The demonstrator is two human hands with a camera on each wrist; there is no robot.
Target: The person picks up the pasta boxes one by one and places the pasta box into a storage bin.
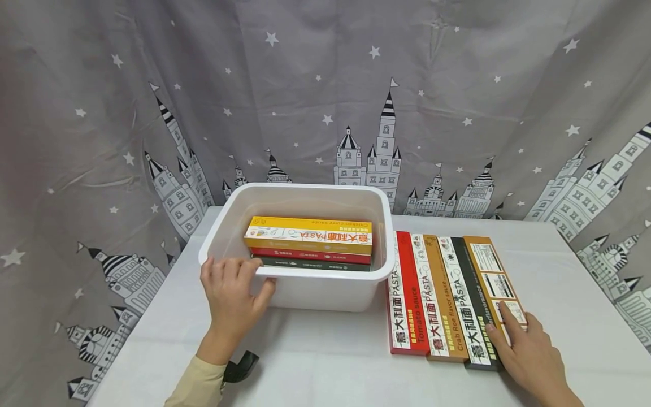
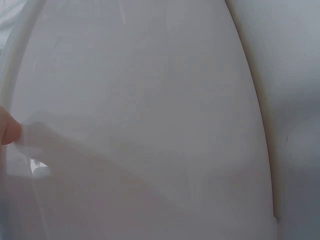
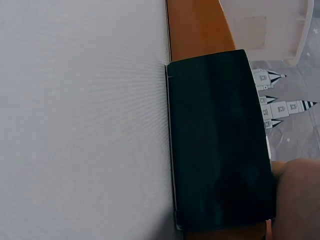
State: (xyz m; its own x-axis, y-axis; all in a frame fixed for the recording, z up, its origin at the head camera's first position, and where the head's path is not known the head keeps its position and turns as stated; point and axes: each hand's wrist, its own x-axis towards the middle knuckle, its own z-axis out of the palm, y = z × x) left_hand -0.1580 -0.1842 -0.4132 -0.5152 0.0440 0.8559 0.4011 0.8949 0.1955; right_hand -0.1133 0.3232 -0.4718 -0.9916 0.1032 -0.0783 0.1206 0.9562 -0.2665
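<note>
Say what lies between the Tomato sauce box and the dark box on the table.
The brown Crab Roe flavor sauce box, as the head view shows.

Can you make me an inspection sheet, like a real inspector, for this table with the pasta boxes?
Surface: white table.
Job's things: white bin holding a yellow box on a red box on a dark box; to its right, side by side, Tomato sauce box, Crab Roe box, dark-sided box, orange box.
Clutter: black item by the left wrist; can't tell what.
Hands: left hand grips the bin's rim; right hand touches the orange box.
Cables: nothing seen.
Surroundings: grey curtain with stars and castles.
</note>
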